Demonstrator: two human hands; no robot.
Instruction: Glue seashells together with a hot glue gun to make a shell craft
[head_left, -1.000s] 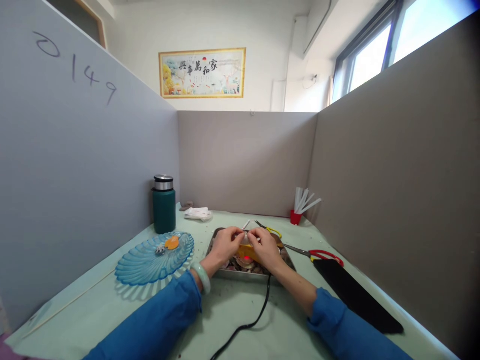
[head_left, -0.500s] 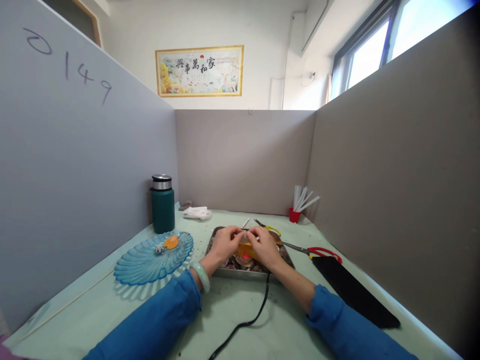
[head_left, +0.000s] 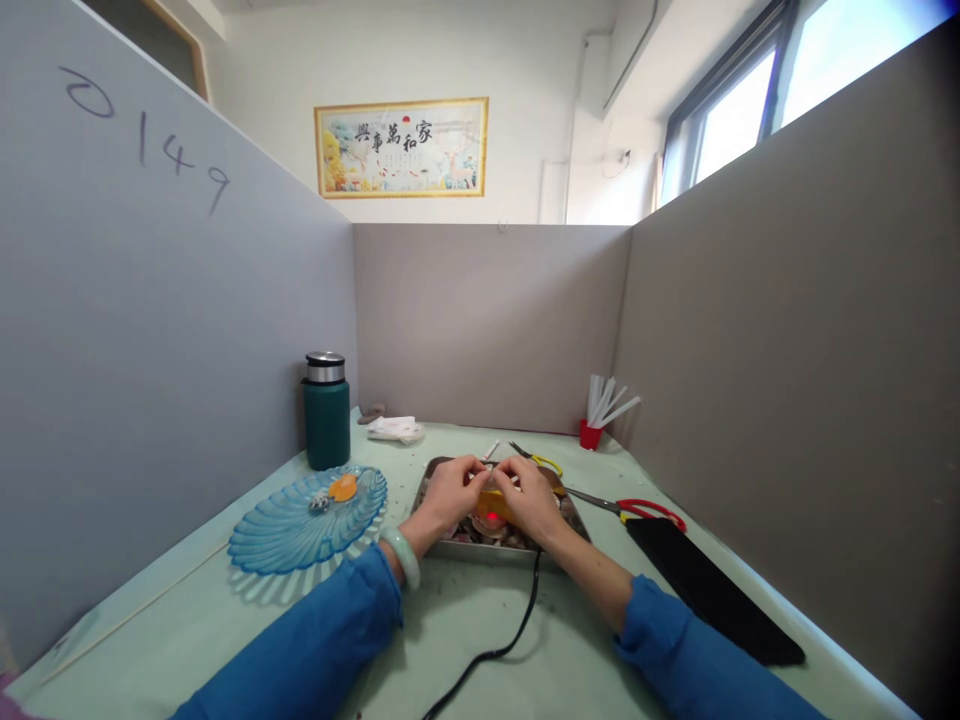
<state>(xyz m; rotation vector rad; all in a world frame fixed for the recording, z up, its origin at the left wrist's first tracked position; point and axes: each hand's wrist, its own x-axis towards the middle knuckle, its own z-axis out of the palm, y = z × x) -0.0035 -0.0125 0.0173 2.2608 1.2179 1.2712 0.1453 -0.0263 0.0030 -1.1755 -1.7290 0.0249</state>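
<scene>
My left hand (head_left: 452,494) and my right hand (head_left: 531,498) meet over a shallow metal tray (head_left: 472,551). Thumb and forefinger of each are pinched together, tip to tip. Something tiny and pale is between the fingertips, too small to name. Below my hands, a yellow tool (head_left: 495,500) with a glowing red light lies across the tray; it looks like a hot glue gun, partly covered by my right hand. A black cord (head_left: 517,630) runs from the tray towards me. Brownish, shell-like pieces fill the tray around it.
To the left, a blue glass plate (head_left: 300,530) carries an orange piece (head_left: 343,487) and a small pinecone-like thing (head_left: 319,502). Behind it stands a green flask (head_left: 327,425). On the right are red-handled scissors (head_left: 651,508), a black pad (head_left: 712,590) and a red cup (head_left: 591,434) of white sticks.
The view has shifted slightly, so everything sits a little lower. My hands keep the same pinched pose over the tray, with scarcely any movement.
</scene>
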